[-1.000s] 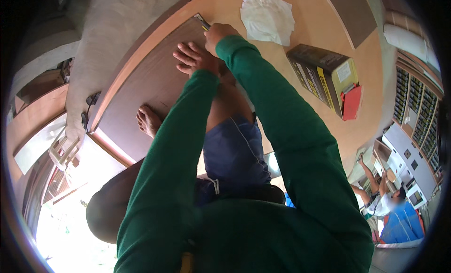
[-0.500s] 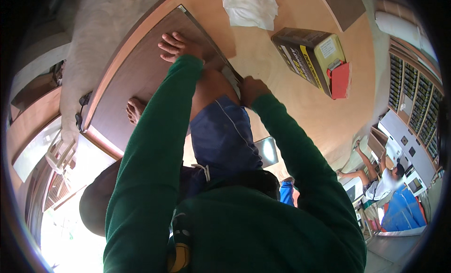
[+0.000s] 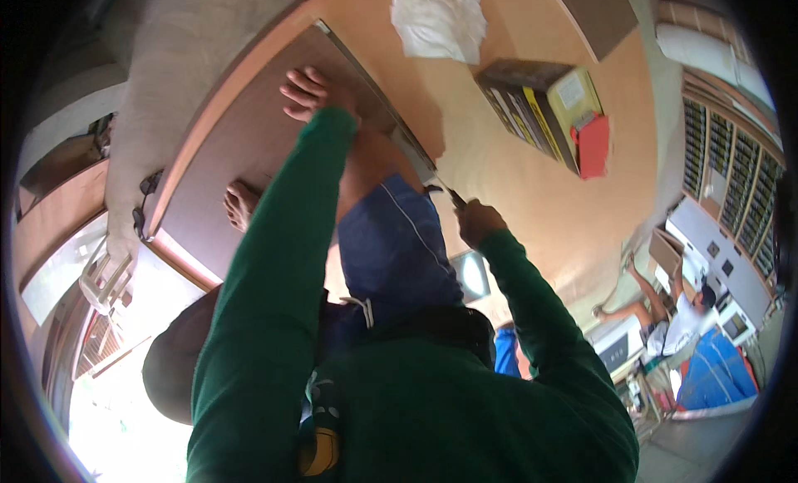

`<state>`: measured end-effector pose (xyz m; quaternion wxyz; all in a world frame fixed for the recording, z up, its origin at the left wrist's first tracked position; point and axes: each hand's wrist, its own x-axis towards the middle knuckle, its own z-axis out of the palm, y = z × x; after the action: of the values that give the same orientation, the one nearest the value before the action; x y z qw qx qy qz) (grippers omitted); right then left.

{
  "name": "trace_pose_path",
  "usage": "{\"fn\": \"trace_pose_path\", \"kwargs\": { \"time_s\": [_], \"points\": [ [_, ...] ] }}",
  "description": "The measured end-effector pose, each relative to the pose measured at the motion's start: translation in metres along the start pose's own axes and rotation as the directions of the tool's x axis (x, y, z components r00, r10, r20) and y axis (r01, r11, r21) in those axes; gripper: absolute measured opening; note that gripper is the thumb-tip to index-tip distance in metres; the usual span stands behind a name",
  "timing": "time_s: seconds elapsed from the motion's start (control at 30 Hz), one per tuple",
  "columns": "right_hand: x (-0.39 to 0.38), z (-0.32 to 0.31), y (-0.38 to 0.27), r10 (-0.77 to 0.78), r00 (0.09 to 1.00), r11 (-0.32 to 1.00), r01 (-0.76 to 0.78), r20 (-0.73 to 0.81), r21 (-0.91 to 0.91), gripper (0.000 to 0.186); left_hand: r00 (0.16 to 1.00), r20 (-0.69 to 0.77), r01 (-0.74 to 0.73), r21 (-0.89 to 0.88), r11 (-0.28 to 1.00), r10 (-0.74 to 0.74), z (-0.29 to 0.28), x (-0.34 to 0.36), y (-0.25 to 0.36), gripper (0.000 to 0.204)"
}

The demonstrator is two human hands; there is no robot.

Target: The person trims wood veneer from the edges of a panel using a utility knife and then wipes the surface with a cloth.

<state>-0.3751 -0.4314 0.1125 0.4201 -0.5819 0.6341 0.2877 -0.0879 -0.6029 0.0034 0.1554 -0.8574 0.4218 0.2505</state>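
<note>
My left hand [image 3: 314,94] lies on a dark brown board [image 3: 274,92], palm down with the fingers spread. Off the board's right edge, my right hand [image 3: 480,223] is wrapped round the dark handle of a knife-like tool [image 3: 456,198]. Its thin, pale blade points up and left toward the board's near right corner; whether the tip touches the edge cannot be made out. Between my arms, my bent leg [image 3: 374,163] in blue shorts presses on the board, and a bare foot [image 3: 239,204] rests on it further left.
The board lies on a larger light wooden worktop [image 3: 515,209]. Right of it stand a yellow-and-black rectangular can [image 3: 532,109] with a red flat piece [image 3: 593,146] against it, a crumpled white cloth [image 3: 439,22] and another brown board [image 3: 594,16]. A person [image 3: 677,321] sits far right.
My right hand has moved down and right, away from the board's edge, and the tool in it now shows. My left hand stays on the board, nearly unmoved.
</note>
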Motion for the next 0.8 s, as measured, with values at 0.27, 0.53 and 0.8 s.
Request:
{"fn": "trace_pose_path", "kwargs": {
  "time_s": [0.27, 0.53, 0.8],
  "points": [
    [0.05, -0.092, -0.095, -0.188, 0.892, 0.951, 0.27, -0.411, 0.151, 0.042, 0.988, 0.147, 0.018, 0.136, 0.99, -0.038, -0.012, -0.016, 0.002, 0.136],
    [0.176, -0.123, -0.215, -0.259, 0.84, 0.895, 0.394, -0.477, 0.208, 0.045, 0.992, 0.123, 0.016, 0.06, 0.998, -0.023, -0.014, -0.019, 0.011, 0.117],
    [0.185, -0.125, -0.243, -0.298, 0.855, 0.906, 0.394, -0.425, 0.158, 0.043, 0.999, -0.039, 0.017, 0.056, 0.998, -0.015, 0.017, -0.009, -0.003, 0.083]
  ]
}}
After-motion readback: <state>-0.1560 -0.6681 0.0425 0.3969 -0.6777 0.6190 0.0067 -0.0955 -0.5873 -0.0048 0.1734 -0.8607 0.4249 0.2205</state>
